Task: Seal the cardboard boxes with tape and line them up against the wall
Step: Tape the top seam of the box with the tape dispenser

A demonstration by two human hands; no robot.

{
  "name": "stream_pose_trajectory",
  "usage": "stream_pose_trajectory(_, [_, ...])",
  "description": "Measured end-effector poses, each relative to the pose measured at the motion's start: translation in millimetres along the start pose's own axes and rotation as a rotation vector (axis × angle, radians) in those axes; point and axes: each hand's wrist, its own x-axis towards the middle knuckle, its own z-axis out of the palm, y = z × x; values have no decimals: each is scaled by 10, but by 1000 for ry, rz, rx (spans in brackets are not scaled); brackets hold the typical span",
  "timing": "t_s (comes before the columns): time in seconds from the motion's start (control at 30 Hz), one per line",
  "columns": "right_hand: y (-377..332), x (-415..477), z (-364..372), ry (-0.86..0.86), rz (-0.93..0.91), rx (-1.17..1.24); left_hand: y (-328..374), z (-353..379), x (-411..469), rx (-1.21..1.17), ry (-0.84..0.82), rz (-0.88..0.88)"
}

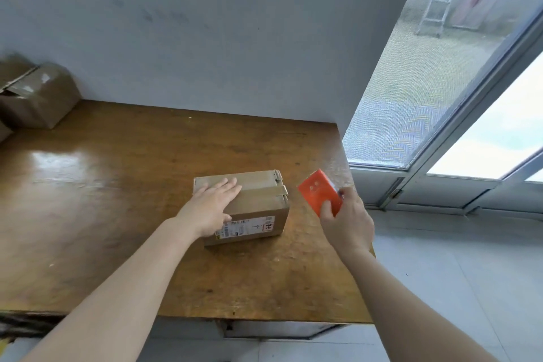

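Observation:
A small cardboard box (258, 209) with a white shipping label on its front sits on the wooden table (117, 200), near the right edge. A strip of brown tape runs across its top and folds over the right end. My left hand (213, 204) lies flat on the box's top left part, fingers straight, thumb against the front face. My right hand (345, 220) is raised to the right of the box and grips an orange tape dispenser (318, 191), clear of the box.
Two more cardboard boxes (38, 97) stand at the back left against the grey wall (205, 38), one with a flap open. To the right of the table there is a window with a mesh screen (411, 97) and a pale tiled floor (470, 273) below it.

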Motion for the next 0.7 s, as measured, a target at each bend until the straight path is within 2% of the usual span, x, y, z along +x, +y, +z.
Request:
stream_pose_trajectory(0.1, [-305,169,-237,39,-68,152,16,20,-10,48,10,-11])
stream_pose_trajectory(0.2, [-636,267,-331,-103,-141,289,2,53,-72,65,85,-53])
stream_pose_trajectory(0.27, [-814,293,-301,-205,-213,348,-20,48,-137,-11,120,-81])
stream_pose_trajectory(0.33, [-936,298,-222,-302,-243,401,-39,-14,-188,-171,159,-107])
stream_pose_trajectory(0.4, [-1029,299,-135,-371,-269,389,-76,-130,-200,-425,277,-167])
stream_pose_trajectory(0.47, [-1103,317,-45,-403,-296,345,-102,-292,-242,-878,390,-267])
stream_pose_trajectory(0.53, [-1177,347,50,-418,-322,308,-134,-458,-291,-1250,405,-295])
stream_pose_trajectory(0.6, [-1281,385,128,-437,-346,278,-197,-592,-296,-1356,332,-293])
stream_pose_trajectory(0.7, [-1470,429,207,-483,-383,259,-292,-688,-241,-1331,255,-323])
